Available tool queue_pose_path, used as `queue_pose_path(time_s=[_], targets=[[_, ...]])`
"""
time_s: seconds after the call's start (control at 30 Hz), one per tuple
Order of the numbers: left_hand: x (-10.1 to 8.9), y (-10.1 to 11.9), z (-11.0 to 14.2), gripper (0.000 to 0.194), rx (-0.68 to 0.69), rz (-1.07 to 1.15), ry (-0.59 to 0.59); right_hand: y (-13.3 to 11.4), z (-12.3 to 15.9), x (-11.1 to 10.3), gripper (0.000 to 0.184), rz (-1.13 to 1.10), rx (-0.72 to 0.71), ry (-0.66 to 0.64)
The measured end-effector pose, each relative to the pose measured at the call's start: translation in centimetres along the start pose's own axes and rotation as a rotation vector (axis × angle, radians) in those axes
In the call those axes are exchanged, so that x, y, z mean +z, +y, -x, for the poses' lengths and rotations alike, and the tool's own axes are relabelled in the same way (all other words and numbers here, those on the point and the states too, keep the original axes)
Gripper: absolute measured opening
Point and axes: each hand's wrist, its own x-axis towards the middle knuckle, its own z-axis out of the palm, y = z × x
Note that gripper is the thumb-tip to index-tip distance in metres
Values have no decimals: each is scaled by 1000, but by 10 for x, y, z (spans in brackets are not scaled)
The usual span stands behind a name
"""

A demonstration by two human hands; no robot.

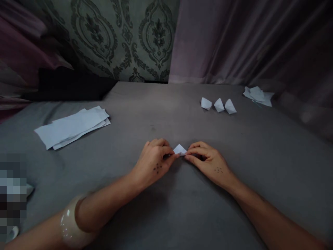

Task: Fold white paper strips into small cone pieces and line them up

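Paper piece [180, 149], white and small, peak upward, lies at the centre of the frame between two bare hands. Left hand [155, 158] pinches its left corner between thumb and fingers; right hand [208, 157] does likewise at the right corner, so the hands stand close but apart, both clamped on the paper, dark dots on the back of each. Progress, by my reading: three folded shapes [219, 105] sit finished in a row at upper right; this one looks part-folded; the flat sheets [75, 126], a loose overlapping stack at left, appear unworked. Whether the flatter papers [257, 95] at far upper right are spares or offcuts, I can't tell. Surface: broad grey cloth [182, 215], mostly smooth, faint wrinkles toward the left. Room dim. Damask-patterned wall [125, 34] behind, upper centre; mauve curtain [208, 41] down the upper right, darker pink drape [26, 41] upper left, black cloth [73, 86] beneath it. Bangle [75, 224] on the left forearm. Lower left edge blurred; contents unreadable.
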Motion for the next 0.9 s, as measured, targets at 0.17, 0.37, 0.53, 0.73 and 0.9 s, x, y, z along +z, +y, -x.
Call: queue_pose_path(time_s=[0.17,0.37,0.53,0.73,0.9], targets=[[0,-1,1,22,-19,44,-16,1,1,0,10,-25,-15,-13],[-3,3,0,22,-73,107,-28,-1,1,1,14,60,-38,26],[-1,4,-1,26,-90,63,9,-4,0,3,21,108,-41,44],[1,7,-3,24,-131,36,6,-7,-2,7,21,168,-19,89],[3,7,-7,23,-168,-6,6,-8,-4,8,21,182,0,115]])
